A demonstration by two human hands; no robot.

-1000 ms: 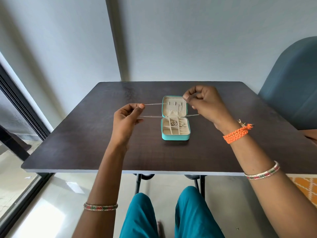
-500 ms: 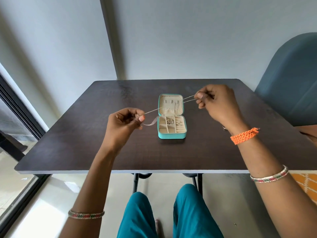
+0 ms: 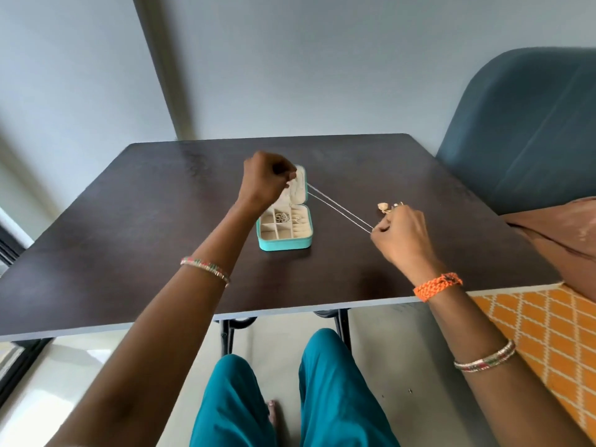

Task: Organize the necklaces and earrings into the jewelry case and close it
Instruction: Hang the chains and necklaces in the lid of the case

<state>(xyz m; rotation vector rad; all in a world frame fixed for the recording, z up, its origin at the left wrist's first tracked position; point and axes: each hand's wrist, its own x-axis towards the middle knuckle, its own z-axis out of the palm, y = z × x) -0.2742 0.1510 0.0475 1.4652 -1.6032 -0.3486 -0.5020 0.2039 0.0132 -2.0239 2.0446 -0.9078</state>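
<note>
- Table [image 3: 145,240]: dark top with plenty of bare surface on all sides of the case; near edge is well clear of the work, far-left and far-right corners have nothing on them. A blue chair [image 3: 522,124] stands past the right edge.
- Jewelry case [image 3: 285,229]: teal, mid-table, lid [image 3: 298,188] standing open toward the far edge. Looks light, likely to skid or tip if the chain tugs the lid.
- Necklace [image 3: 338,208]: thin doubled chain, pulled taut from the lid down to the right. Light, limp, tangle-prone, probably easy to snap; best held at the ends, tension kept low.
- Left hand [image 3: 267,179]: curled at the lid's inner face, apparently pinching the chain's end there.
- Right hand [image 3: 398,233]: pinches the other end, toward the right edge.
- Loose jewelry [image 3: 388,206]: small gold pieces on the table just beyond the right hand; easily swept off by the chain.
</note>
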